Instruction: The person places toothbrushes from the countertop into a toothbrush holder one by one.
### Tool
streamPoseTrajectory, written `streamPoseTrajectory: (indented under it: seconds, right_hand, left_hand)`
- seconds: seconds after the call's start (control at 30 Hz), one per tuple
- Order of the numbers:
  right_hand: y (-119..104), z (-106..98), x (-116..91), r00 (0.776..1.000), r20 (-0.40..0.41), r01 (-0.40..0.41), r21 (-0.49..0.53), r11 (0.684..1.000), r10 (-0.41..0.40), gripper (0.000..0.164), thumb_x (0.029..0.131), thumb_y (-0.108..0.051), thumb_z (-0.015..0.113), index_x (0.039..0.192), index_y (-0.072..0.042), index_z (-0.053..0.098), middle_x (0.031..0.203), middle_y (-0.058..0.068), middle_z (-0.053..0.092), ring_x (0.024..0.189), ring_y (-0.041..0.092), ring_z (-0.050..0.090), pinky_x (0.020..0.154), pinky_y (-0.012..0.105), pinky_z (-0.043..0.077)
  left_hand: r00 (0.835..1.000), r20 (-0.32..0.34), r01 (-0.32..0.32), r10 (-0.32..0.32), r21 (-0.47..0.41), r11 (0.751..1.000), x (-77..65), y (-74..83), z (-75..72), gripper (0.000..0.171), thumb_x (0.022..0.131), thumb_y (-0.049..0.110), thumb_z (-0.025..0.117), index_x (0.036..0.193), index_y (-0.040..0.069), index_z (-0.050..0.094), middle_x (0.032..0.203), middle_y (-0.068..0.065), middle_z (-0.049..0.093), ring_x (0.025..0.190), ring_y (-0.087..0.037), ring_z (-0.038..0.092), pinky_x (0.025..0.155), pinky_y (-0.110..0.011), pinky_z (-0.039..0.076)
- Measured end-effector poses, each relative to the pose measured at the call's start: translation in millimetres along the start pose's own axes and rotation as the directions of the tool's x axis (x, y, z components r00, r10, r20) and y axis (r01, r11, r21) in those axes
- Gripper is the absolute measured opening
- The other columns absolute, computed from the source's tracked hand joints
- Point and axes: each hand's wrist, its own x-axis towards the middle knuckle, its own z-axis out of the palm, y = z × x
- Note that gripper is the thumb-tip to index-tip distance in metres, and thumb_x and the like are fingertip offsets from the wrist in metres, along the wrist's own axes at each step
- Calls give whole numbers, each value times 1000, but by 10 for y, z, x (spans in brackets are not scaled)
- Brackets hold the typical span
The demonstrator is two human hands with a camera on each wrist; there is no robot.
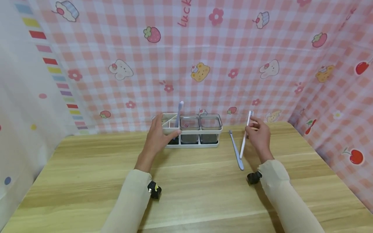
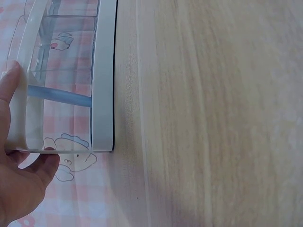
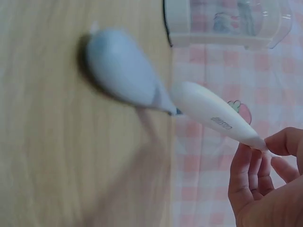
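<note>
Aslant, white toothbrush (image 1: 243, 145) pinched in right grip (image 1: 259, 134), handle (image 3: 213, 113) lowermost

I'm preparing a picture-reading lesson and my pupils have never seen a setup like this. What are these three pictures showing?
There is no machine here: a person works with two bare hands. The widest picture comes from a camera on the head, looking forward and down. The other two come from cameras on the wrists, so each shows one hand up close, with the scene turned sideways.

On the wooden table stands a pale holder with two clear cups and an upright toothbrush. The left hand grips the holder's left end. The right hand pinches a white toothbrush, its handle end pointing down. Beside it, a blue toothbrush lies on the table.
</note>
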Motion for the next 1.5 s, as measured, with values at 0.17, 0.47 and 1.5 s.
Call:
streamPoseTrajectory:
  seconds: [0.17, 0.47, 1.5]
  right_hand:
    - [-72, 30, -29, 1000, -18, -7, 106, 994, 9, 49, 90, 5, 60, 139, 2, 58, 95, 10, 58, 61, 0, 58, 58, 23, 57]
    - [-210, 150, -94, 1000, -14, 2, 197, 980, 1, 49, 89, 10, 61, 137, 4, 55, 90, 3, 56, 62, 2, 59, 57, 23, 57]
    - [-909, 543, -208, 992, -3, 114, 462, 879, -127, 42, 93, 11, 57, 131, -5, 49, 94, 5, 52, 72, 14, 58, 64, 33, 61]
  left_hand:
    - [1000, 11, 6, -6, 5, 1000, 0, 2, -10, 101, 88, 50, 77, 161, 11, 19, 163, -14, 22, 138, -36, 38, 112, -58, 34]
    - [1000, 8, -1, 1, 12, 1000, -4, 3, -20, 103, 87, 52, 77, 161, 10, 19, 165, -14, 20, 142, -37, 34, 113, -57, 32]
    - [999, -19, -30, 30, 7, 1000, 8, -33, 8, 98, 87, 48, 78, 159, 10, 23, 159, -14, 29, 128, -35, 44, 109, -56, 38]
